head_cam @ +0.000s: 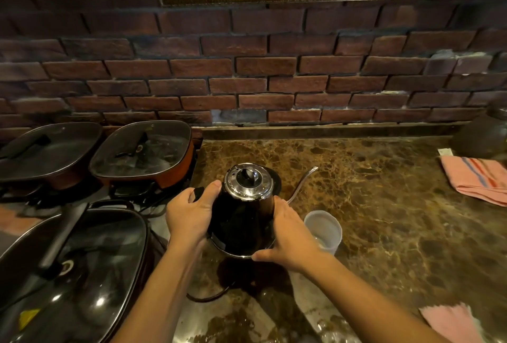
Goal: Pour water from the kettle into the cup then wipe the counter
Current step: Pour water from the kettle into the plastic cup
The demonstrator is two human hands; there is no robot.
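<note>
A translucent plastic cup (pixel 323 230) is seen standing upright on the brown marbled counter (pixel 384 205), just to the right of the kettle (pixel 244 216); a little clear liquid appears to lie at its bottom, though the level cannot be judged well. The black kettle, capped by a shiny metal lid with a dark knob, is held between both hands, its base lifted and tilted off the counter. Its thin gooseneck spout (pixel 303 183) is pointed away to the right, above and behind the cup. The left hand (pixel 189 213) is wrapped around the black handle on the kettle's left side, thumb laid on top. The right hand (pixel 288 235) is pressed flat against the kettle's right flank, fingers curved around the body and thumb at the lower rim. A folded pink striped cloth (pixel 477 178) is laid on the counter at far right, well apart from the kettle.
</note>
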